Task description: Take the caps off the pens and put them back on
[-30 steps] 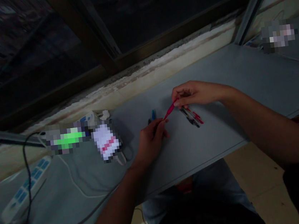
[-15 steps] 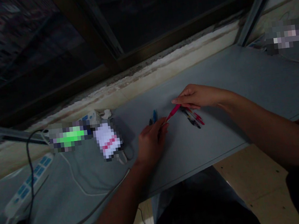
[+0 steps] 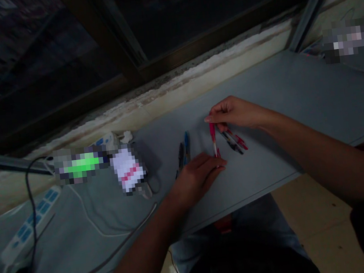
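A red pen (image 3: 213,138) stands lengthwise on the grey desk between my hands. My right hand (image 3: 233,113) grips its upper end between fingers and thumb. My left hand (image 3: 196,181) lies with its fingers across the pen's lower end, hiding the tip. Left of that hand lie a blue pen (image 3: 187,147) and a dark pen (image 3: 181,157), side by side. Just below my right hand lies a small group of red and black pens (image 3: 234,142), partly hidden by it.
The grey desk (image 3: 271,87) runs along a window sill, and its front edge passes above my knees. At left stand pixelated objects, a white cable and a blue-and-white power strip (image 3: 28,228). Another pixelated object sits at far right.
The red pen has swung from slanted to nearly straight up in the view. My left hand has moved right over its lower end, uncovering more of the blue and dark pens.
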